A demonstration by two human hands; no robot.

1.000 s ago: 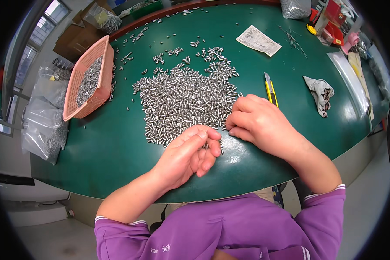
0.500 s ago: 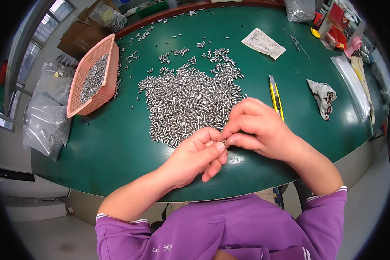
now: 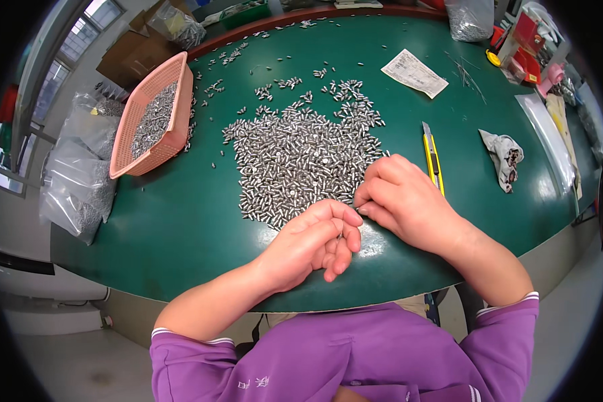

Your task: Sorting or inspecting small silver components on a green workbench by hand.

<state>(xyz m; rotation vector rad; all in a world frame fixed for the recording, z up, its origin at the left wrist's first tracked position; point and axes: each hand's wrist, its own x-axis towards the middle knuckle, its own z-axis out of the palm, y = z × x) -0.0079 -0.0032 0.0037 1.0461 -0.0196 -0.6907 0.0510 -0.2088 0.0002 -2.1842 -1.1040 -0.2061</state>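
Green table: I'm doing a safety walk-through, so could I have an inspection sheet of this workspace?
Surface: green table, partly covered.
Job's things: metal parts heaped mid-table; more in the pink basket, left.
Clutter: yellow cutter, blade out; paper; crumpled wrapper.
Hands: left hand, fingers curled; right hand, fingers bent, beside the metal parts; whether either grips one is unclear.
Cables: none certain; thin strands lie upper right.
Surroundings: carton and clear bags, left.

one fisheye view, from the head, faces down and forward over the green table (image 3: 181, 248)
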